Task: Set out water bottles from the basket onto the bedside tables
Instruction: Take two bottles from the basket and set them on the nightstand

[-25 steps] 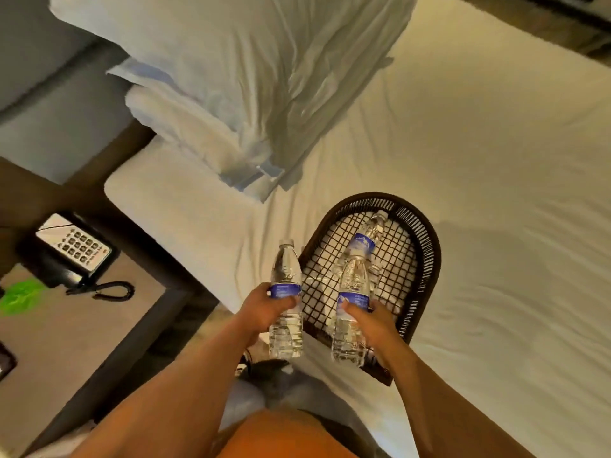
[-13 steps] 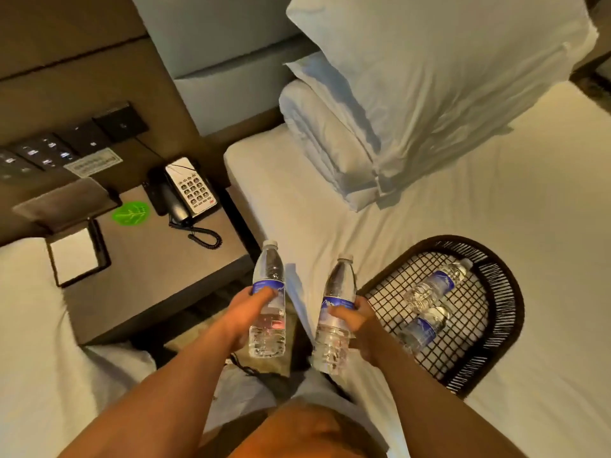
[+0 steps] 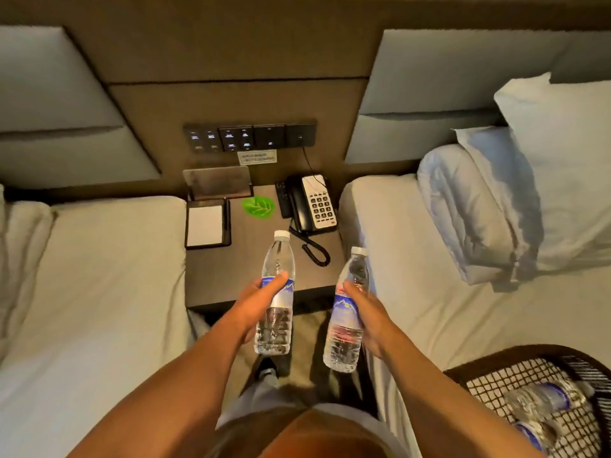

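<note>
My left hand (image 3: 256, 305) grips a clear water bottle (image 3: 276, 292) with a blue label and white cap, held upright over the front edge of the dark bedside table (image 3: 224, 276). My right hand (image 3: 368, 317) grips a second water bottle (image 3: 347, 312) of the same kind, upright, just right of the table's front corner. The dark wicker basket (image 3: 496, 361) lies on the right bed at the lower right, with two more bottles (image 3: 542, 399) lying in it.
On the table stand a black telephone (image 3: 312, 203) with a coiled cord, a notepad holder (image 3: 206, 223), a green round coaster (image 3: 258, 205) and a remote. A switch panel (image 3: 249, 137) is on the wall behind. White beds flank the table; pillows (image 3: 529, 180) lie right.
I have turned left from the basket to face the bedside table. Both hands lifted a bottle out of the basket and carried it over toward the table.
</note>
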